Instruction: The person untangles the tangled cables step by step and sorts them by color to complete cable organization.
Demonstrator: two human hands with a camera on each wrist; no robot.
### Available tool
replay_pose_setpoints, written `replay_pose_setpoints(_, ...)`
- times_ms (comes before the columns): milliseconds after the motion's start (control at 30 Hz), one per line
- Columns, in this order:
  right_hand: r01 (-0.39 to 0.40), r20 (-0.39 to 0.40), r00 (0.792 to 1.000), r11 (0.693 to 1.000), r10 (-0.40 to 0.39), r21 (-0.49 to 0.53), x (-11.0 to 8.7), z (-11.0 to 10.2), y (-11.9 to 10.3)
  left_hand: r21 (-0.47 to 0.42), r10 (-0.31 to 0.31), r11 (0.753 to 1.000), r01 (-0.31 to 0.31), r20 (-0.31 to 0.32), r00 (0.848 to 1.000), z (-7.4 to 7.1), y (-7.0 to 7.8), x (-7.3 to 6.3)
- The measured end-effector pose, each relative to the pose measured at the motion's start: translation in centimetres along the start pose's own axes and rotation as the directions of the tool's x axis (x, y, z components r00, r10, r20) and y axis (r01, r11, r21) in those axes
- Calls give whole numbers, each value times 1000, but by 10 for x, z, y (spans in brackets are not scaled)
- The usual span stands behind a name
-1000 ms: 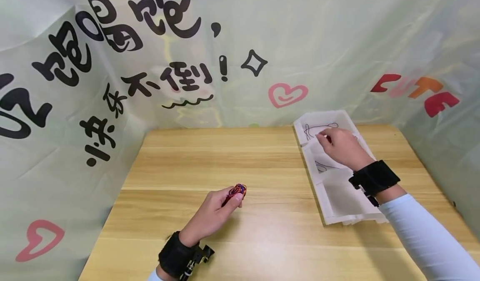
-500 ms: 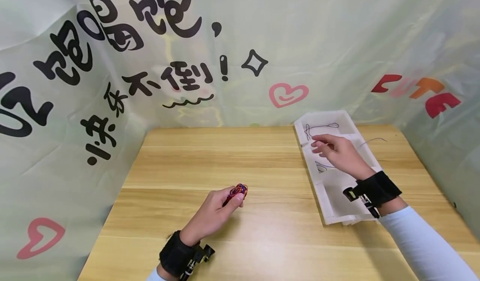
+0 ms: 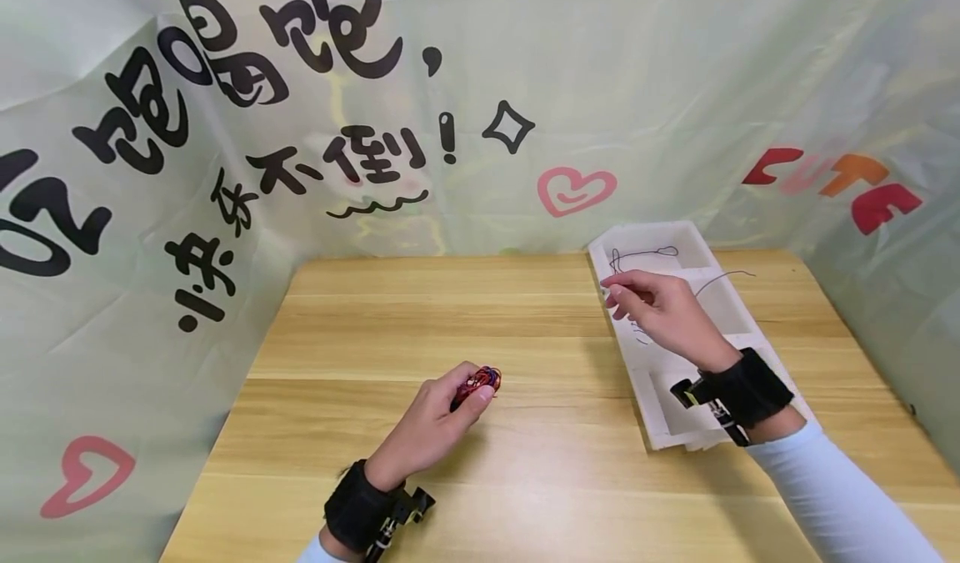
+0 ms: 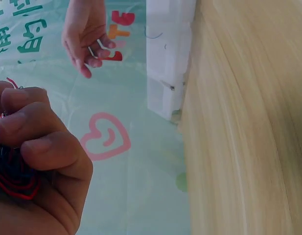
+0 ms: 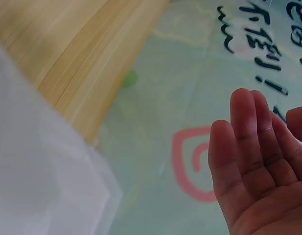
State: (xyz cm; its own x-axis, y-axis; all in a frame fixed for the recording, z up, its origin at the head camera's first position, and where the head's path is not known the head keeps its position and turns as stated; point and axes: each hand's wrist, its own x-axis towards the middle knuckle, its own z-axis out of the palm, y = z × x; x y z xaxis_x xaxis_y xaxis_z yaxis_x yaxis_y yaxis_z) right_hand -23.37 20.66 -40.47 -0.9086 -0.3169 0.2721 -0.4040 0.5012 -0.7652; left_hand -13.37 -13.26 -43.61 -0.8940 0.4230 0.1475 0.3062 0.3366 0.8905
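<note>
My left hand point(image 3: 431, 421) grips a bundle of thin red, blue and dark wires point(image 3: 480, 382), whose coils point(image 4: 16, 171) show under the curled fingers in the left wrist view. Over the white divided tray point(image 3: 641, 413) is my right hand point(image 3: 671, 309), its fingers point(image 5: 246, 142) relaxed around nothing in the right wrist view. A thin dark wire point(image 3: 645, 253) lies looped in the tray's far compartment. From the middle compartment another dark wire point(image 3: 723, 276) arcs out past the right rim; the right hand hides part of it.
The tray stands at the right of a wooden table point(image 3: 450, 321), its far end near a printed cloth backdrop point(image 3: 465, 204). Cloth walls also rise at left and right. Each wrist wears a black strap point(image 3: 358, 506) with a small camera.
My right hand has come back and left from inside the tray, its fingers loosening. The dark wire over the right rim has come into view. My left hand keeps its wire bundle, shifting slightly right.
</note>
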Motion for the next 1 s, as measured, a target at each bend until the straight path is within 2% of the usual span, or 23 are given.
replay_pose_setpoints(133,53,57,997,999,-53,3,-2,12,-15,-7,-16,1000,16,3,1000,0,2,1)
replay_pose_setpoints(233,143,91,985,989,-144,25,-4,26,-28,-8,-13,1000,13,9,1000,-1,4,4)
replay_pose_setpoints(300,228,116,966,973,-231,40,-5,36,-38,1,3,1000,-3,11,1000,-1,5,6)
replay_pose_setpoints(367,313,145,937,948,-319,62,-6,45,-47,18,30,999,-30,7,1000,-1,6,9)
replay_pose_setpoints(467,379,204,898,921,-391,93,-8,58,-62,56,81,995,-81,1,997,-1,8,12)
replay_pose_setpoints(567,389,244,879,912,-410,133,-9,71,-71,78,122,990,-121,0,993,-1,10,15)
replay_pose_setpoints(667,355,269,881,919,-390,169,-9,81,-78,98,150,984,-149,2,989,-1,12,17)
replay_pose_setpoints(800,296,286,894,933,-346,204,-10,89,-81,152,174,974,-171,-11,985,-1,15,18)
replay_pose_setpoints(1000,281,285,890,921,-355,269,-12,90,-82,242,215,949,-201,-33,976,-1,17,20)
